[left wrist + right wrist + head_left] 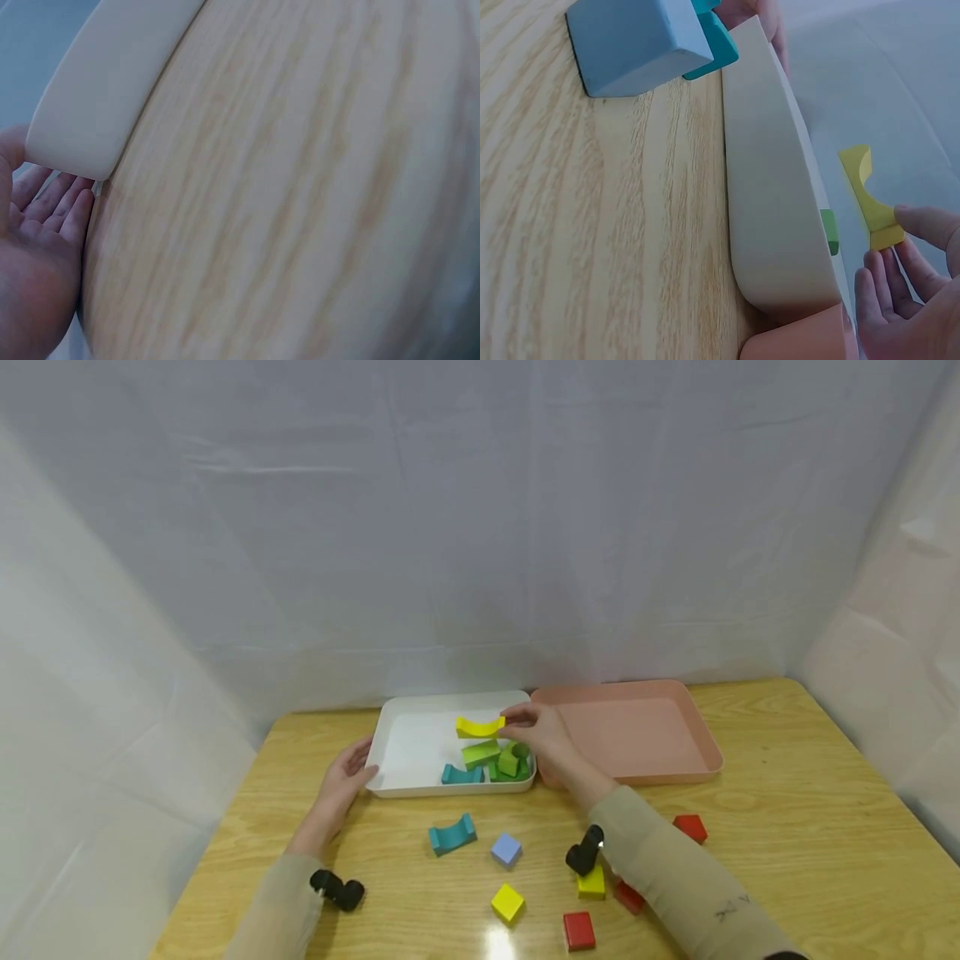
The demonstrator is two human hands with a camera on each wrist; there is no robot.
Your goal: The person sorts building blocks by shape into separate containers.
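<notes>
In the head view my right hand (546, 735) pinches one end of a yellow arch-shaped block (480, 727) between thumb and fingers. The block is held above the white tray (405, 743), its curved hollow facing up. My left hand (343, 783) holds the tray's left side near the front corner, thumb at the rim. Inside the tray's right part lie a teal arch block (462, 775), a light green block (481, 753) and several green blocks (510, 763), partly overlapping. The right wrist view shows the yellow block gripped by thumb and fingertips.
A pink tray (630, 735) adjoins the white one on the right. Before them lie a teal arch block (453, 835), a blue cube (506, 850), yellow blocks (507, 903) and red blocks (579, 931). My right sleeve partly covers some. White sheeting (450, 527) hangs behind the table.
</notes>
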